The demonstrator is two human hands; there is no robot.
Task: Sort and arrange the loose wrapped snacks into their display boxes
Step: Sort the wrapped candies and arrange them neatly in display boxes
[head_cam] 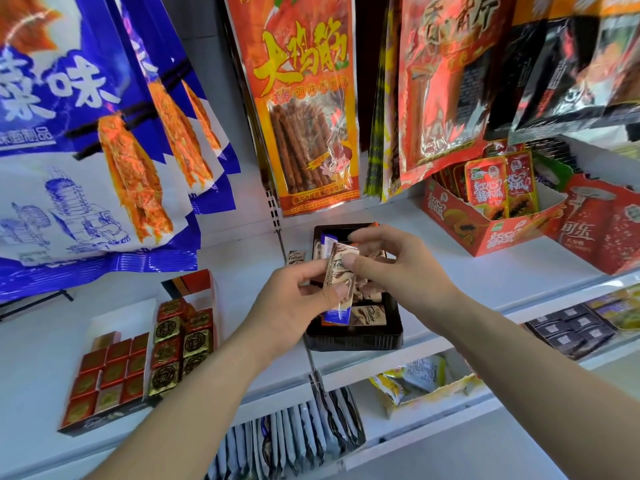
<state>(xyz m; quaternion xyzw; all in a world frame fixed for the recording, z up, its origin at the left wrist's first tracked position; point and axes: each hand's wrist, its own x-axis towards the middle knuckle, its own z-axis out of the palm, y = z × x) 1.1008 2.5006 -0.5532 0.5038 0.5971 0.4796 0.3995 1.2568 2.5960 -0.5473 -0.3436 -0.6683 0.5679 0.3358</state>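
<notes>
Pinching a brown wrapped snack (341,271) between them, the left hand (294,303) and right hand (394,268) hold it just above the black display box (353,341) on the shelf (485,271). It looks light, thin and slick-wrapped, so gripping its long edges seems safest.

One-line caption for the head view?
Over the black display box, left hand and right hand hold a brown wrapped snack.
</notes>
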